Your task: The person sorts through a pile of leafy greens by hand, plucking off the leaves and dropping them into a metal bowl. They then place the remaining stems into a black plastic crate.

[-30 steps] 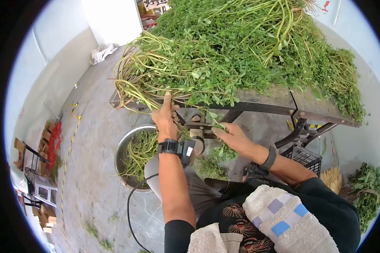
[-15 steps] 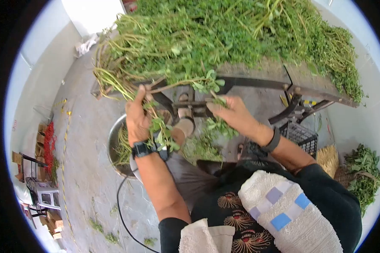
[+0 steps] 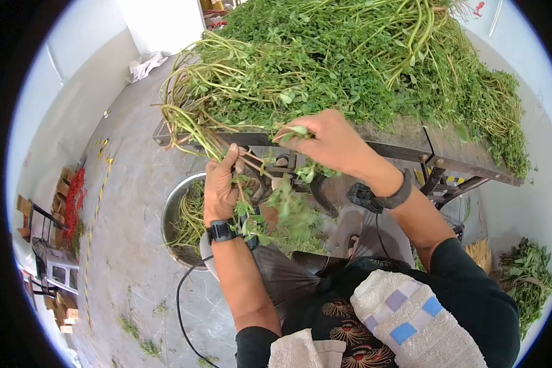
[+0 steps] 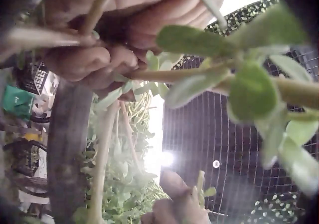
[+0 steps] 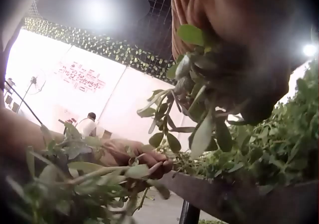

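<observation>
On the dark wooden table (image 3: pixel 405 136) we see the largest body, a heaped mass of green leafy stalks (image 3: pixel 362 67), which we judge to be unsorted and to make up most of the work left. Below the table's near edge, on the grey floor, stands the round steel basin (image 3: pixel 168 214), which holds a modest layer of pale green stems; we read this as the part already done, small beside the heap. Loose leafy trimmings (image 3: pixel 297 236) lie near the person's knees. Between table and basin the left hand (image 3: pixel 219 187) is clenched around a bunch of long stems (image 3: pixel 193 132) drawn from the heap's edge. The right hand (image 3: pixel 328 142), raised at the table's front edge, pinches a small leafy sprig (image 3: pixel 295 131) in its curled fingers.
</observation>
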A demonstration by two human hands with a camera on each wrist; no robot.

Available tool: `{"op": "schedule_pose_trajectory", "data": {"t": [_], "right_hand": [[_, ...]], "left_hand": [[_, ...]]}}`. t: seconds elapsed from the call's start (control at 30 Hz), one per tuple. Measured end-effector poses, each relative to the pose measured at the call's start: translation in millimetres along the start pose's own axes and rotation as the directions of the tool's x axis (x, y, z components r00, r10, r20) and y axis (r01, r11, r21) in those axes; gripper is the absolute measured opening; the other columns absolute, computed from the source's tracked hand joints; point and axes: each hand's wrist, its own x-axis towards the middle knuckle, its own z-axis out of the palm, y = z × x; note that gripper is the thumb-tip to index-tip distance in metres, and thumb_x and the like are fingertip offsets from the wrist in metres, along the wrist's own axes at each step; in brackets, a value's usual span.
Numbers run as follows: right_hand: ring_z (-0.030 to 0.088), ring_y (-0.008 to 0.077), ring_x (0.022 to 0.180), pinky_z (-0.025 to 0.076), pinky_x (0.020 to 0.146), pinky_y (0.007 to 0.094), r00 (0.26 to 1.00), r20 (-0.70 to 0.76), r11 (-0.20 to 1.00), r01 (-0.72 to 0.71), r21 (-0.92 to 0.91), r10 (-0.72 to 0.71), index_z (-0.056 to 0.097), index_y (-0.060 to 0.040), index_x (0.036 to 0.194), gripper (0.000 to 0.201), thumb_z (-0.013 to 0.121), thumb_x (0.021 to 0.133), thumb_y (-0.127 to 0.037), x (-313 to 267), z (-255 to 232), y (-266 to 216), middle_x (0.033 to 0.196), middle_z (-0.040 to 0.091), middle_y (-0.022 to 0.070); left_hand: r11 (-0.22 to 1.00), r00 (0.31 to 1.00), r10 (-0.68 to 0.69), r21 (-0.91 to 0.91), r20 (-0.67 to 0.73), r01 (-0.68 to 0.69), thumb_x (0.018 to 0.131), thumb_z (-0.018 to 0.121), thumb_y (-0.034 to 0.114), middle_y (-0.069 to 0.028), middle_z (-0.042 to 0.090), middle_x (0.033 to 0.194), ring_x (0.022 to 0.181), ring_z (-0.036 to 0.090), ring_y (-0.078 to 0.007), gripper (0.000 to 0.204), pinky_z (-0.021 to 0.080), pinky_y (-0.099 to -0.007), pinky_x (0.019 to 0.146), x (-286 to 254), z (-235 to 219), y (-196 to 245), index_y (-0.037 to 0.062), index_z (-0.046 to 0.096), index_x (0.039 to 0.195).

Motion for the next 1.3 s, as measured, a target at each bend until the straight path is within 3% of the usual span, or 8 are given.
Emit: {"op": "schedule_pose_trajectory", "data": {"t": [0.4,0.5,0.7,0.8,0.93,1.17,1.27,1.3], "right_hand": [[0.061,0.037,0.074,0.051,0.067,0.0451,0.98,0.192,0.96,0.003,-0.28,0.053,0.066,-0.0019,0.079,0.024,0.062,0.071,-0.025,20.8,69.8,26.1,0.075,0.062,0.0201],[0.057,0.0328,0.057,0.046,0.055,0.0424,0.963,0.238,0.99,-0.138,0.03,0.127,0.063,0.001,0.078,0.034,0.064,0.074,-0.033,18.6,69.2,35.5,0.06,0.056,0.0202],[0.053,0.0305,0.049,0.042,0.049,0.0388,0.975,-0.186,0.966,-0.072,0.247,0.12,0.065,-0.0019,0.082,0.033,0.063,0.078,-0.035,-10.0,48.9,30.2,0.055,0.053,0.0181],[0.058,0.0376,0.06,0.046,0.054,0.0427,0.995,0.063,0.994,-0.076,-0.083,0.081,0.066,-0.0049,0.084,0.026,0.061,0.078,-0.03,-23.9,56.7,41.5,0.062,0.058,0.0202],[0.058,0.0393,0.064,0.046,0.058,0.0454,0.973,0.173,0.987,-0.145,-0.061,0.154,0.065,-0.0029,0.081,0.022,0.059,0.076,-0.023,-31.2,74.0,54.0,0.064,0.058,0.0211],[0.056,0.0412,0.068,0.045,0.059,0.0476,0.996,0.07,0.993,-0.056,-0.099,0.064,0.061,0.0003,0.078,0.025,0.058,0.076,-0.024,-25.5,98.4,63.0,0.071,0.057,0.0236],[0.06,0.0367,0.07,0.046,0.061,0.0462,0.98,0.053,0.98,-0.191,-0.053,0.194,0.06,0.0016,0.081,0.028,0.058,0.079,-0.026,-17.6,113.2,73.8,0.076,0.061,0.0199],[0.061,0.0328,0.071,0.048,0.063,0.0448,0.91,0.035,0.811,-0.385,0.441,0.413,0.059,0.0012,0.084,0.029,0.054,0.082,-0.027,-11.9,119.8,78.6,0.078,0.061,0.0163]], "left_hand": [[0.995,0.997,0.042,0.095,-0.063,-0.036,0.086,0.062,0.022,-0.0035,0.055,0.059,0.049,0.048,-0.0108,0.024,0.037,-0.0243,0.044,3.1,-0.4,-1.3,-0.0009,0.062,0.077],[0.994,0.997,0.034,0.11,-0.071,-0.026,0.087,0.061,0.022,-0.0024,0.054,0.058,0.047,0.047,-0.0102,0.022,0.036,-0.0225,0.042,1.5,0.7,-4.1,0.0003,0.062,0.085],[0.994,0.996,0.044,0.107,-0.076,-0.036,0.087,0.062,0.023,-0.0017,0.055,0.061,0.05,0.047,-0.0092,0.023,0.034,-0.0216,0.043,-2.3,3.5,-3.2,-0.0005,0.063,0.087],[0.992,0.995,0.056,0.121,-0.078,-0.046,0.087,0.062,0.023,-0.0016,0.055,0.061,0.05,0.047,-0.0092,0.023,0.034,-0.0217,0.043,-0.2,6.3,-3.8,-0.0003,0.063,0.086],[0.993,0.996,0.052,0.109,-0.072,-0.044,0.086,0.062,0.024,-0.0017,0.055,0.06,0.047,0.046,-0.0096,0.024,0.035,-0.0229,0.041,4.0,3.0,-7.4,0.0004,0.063,0.086],[0.985,0.993,0.071,0.164,-0.092,-0.055,0.086,0.062,0.025,-0.0024,0.057,0.059,0.046,0.048,-0.0095,0.024,0.038,-0.023,0.039,5.0,3.5,-8.4,0.0011,0.062,0.086],[0.984,0.99,0.105,0.153,-0.094,-0.09,0.087,0.061,0.024,-0.0028,0.057,0.058,0.045,0.049,-0.0092,0.025,0.037,-0.0215,0.039,4.6,5.7,-11.4,-0.0003,0.062,0.087],[0.983,0.99,0.123,0.148,-0.075,-0.111,0.087,0.061,0.024,-0.0029,0.057,0.058,0.045,0.049,-0.009,0.025,0.037,-0.0211,0.04,4.6,6.7,-12.3,-0.0007,0.062,0.087]]}}
